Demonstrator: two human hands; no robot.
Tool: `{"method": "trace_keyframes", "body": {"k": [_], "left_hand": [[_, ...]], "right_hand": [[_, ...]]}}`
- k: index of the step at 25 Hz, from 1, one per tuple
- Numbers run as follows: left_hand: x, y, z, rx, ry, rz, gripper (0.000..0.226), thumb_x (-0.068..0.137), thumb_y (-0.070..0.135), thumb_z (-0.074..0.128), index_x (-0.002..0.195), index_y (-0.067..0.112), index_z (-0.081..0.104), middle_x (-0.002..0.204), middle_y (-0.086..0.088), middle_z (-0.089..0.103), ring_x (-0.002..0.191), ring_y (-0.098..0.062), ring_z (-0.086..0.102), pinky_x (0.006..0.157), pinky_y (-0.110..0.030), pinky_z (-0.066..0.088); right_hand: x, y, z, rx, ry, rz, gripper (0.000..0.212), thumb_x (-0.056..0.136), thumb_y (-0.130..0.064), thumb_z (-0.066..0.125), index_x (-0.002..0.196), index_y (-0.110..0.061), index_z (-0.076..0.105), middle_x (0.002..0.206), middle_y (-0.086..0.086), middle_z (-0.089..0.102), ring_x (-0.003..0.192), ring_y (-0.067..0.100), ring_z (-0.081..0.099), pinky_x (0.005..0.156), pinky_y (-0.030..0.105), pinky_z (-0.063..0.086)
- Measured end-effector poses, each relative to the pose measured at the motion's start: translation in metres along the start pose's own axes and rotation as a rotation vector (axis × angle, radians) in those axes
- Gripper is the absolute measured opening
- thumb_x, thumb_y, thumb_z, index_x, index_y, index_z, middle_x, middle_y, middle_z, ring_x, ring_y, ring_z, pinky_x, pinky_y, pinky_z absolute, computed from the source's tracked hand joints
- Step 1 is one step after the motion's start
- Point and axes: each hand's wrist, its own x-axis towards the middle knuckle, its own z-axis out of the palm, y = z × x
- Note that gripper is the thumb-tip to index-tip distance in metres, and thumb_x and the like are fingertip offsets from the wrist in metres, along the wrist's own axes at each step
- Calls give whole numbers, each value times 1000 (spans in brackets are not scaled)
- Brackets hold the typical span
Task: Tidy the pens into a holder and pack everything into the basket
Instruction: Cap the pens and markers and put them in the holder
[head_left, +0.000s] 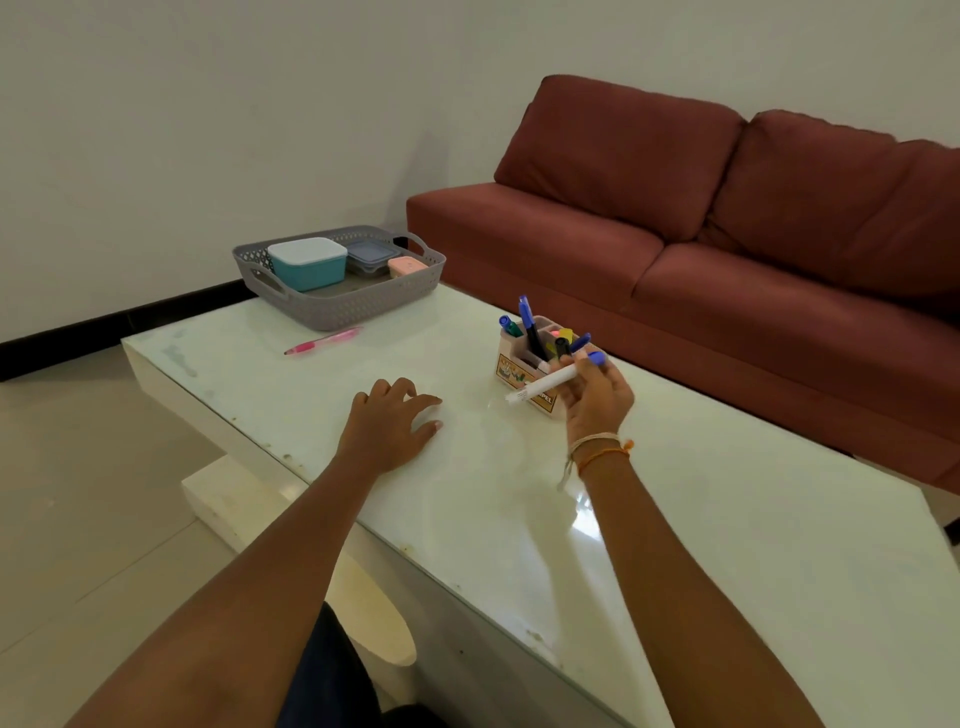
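One pink pen (323, 341) left beside basket (340, 306); right hand (597, 397) fingers pinch white marker (550, 383) at holder (524, 364); left hand (387, 426) fingers spread on worktop (467, 493).

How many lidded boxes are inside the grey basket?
3, all in the grey basket: a teal box with a white lid at left, a clear box behind, a small pink box at right. Others may be hidden.

A red sofa (727, 249) stands behind the table (675, 545)

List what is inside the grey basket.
In the grey basket: a teal box with a white lid, a clear grey-lidded container and a small pink box. Their lids hide the contents.
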Motion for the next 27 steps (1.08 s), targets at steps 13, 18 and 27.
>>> {"method": "trace_keyframes", "body": {"k": [13,18,27], "left_hand": [[-4,-1,1,-18,-15,-47,66,78,66,13,125,45,54,125,9,54,110,-21,50,87,-38,40],[-3,-1,3,-40,-2,-49,68,77,67,13,125,44,55,125,8,55,111,-23,50,87,-39,39],[4,-5,-4,-206,-102,-110,33,91,43,51,121,34,60,125,3,52,118,-22,45,97,-39,38]], "right_hand": [[75,-49,17,-939,26,-465,32,85,-6,66,116,-8,61,105,12,67,87,17,59,87,22,48],[80,-40,14,-1001,-36,-356,25,93,-19,55,104,-4,71,106,14,71,102,28,64,91,31,48],[17,-36,83,-738,-111,-692,33,98,-18,45,89,-1,72,79,2,69,67,9,60,64,5,45]]}}
